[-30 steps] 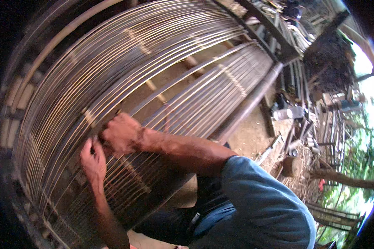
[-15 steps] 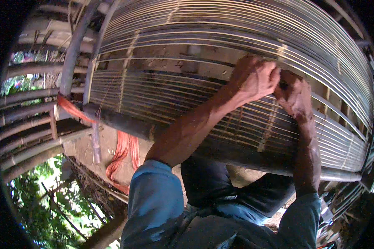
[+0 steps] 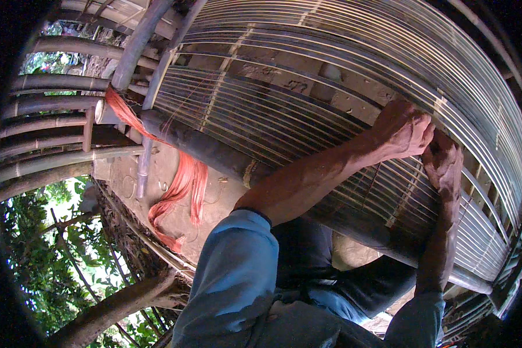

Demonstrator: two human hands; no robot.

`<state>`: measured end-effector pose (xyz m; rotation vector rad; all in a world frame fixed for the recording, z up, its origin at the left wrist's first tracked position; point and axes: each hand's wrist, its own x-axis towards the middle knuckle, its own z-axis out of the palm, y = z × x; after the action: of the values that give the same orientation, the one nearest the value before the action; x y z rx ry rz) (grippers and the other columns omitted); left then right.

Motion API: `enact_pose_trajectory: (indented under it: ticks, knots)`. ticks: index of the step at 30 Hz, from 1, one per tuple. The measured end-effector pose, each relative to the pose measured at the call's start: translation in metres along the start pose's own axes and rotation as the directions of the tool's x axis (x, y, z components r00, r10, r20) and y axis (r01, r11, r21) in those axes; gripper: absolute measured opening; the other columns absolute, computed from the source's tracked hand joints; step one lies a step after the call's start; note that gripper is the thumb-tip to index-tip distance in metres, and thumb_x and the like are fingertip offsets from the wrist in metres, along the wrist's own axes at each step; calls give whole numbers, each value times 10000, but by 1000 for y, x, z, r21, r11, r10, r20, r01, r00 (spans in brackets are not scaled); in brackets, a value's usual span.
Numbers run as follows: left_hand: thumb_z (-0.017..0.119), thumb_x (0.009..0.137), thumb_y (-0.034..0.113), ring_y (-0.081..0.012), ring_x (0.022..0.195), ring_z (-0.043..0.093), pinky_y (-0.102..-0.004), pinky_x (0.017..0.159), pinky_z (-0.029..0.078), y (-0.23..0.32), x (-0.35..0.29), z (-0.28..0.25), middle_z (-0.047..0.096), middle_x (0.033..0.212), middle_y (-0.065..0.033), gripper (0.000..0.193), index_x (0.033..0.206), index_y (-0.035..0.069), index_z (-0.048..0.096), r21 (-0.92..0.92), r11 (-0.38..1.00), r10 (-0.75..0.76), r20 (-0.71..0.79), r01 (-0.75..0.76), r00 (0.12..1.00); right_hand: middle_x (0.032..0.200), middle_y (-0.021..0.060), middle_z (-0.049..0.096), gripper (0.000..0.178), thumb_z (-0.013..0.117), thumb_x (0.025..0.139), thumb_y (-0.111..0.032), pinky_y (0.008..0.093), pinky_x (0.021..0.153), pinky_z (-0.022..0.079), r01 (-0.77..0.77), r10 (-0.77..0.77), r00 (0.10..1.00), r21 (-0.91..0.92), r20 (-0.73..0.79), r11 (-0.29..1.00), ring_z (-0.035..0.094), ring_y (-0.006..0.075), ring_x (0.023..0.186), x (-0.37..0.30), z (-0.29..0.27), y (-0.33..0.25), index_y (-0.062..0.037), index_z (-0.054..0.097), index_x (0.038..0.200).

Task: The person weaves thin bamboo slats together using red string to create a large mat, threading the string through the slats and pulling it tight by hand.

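My left hand [image 3: 405, 131] is closed, its fingertips pinched together at a gap in a wide panel of thin bamboo slats [image 3: 284, 119]. Right beside it, knuckles almost touching, my right hand [image 3: 445, 162] is curled closed as well. Whatever sits between the fingers is hidden; I cannot tell whether it is a slat or a tie. Both forearms reach over a thick dark pole [image 3: 197, 142] along the panel's near edge. Pale cross bands [image 3: 217, 87] run over the slats at intervals.
Orange-red fibre strands [image 3: 185, 180] hang at the left, partly wrapped on a bamboo post [image 3: 134, 52]. Stacked bamboo rails [image 3: 52, 124] stand farther left. A thick branch-like log [image 3: 113, 307] lies at lower left, near green leaves [image 3: 32, 261]. My dark-trousered legs are beneath the panel.
The whole view has shifted, so the panel, strands and hands appear farther right and mostly lower. Both hands stay closed together at about the same place on the slats.
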<state>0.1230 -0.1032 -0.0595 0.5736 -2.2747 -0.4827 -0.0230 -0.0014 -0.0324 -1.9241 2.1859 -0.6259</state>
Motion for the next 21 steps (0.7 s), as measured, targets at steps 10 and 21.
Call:
enact_pose_trajectory:
  ticks: [10,21]
  knots:
    - [563,1032,341,-150,536,585,-382,528,476,-8,11,-25,608,588,-87,391,806,31,639,-191,924,-274,279,332,921,796,121,734,333,735,917,-393,381,633,532,-84,75,992,87,97,993,693,245,670,7,-32,-9,-61,757,933]
    - [723,916,213,-66,495,430,-273,471,355,-10,18,-47,481,521,-13,238,804,4,708,-148,946,-277,103,290,955,588,89,647,497,671,942,-515,378,542,444,-85,73,983,61,166,995,582,201,520,2,-39,3,-52,754,782]
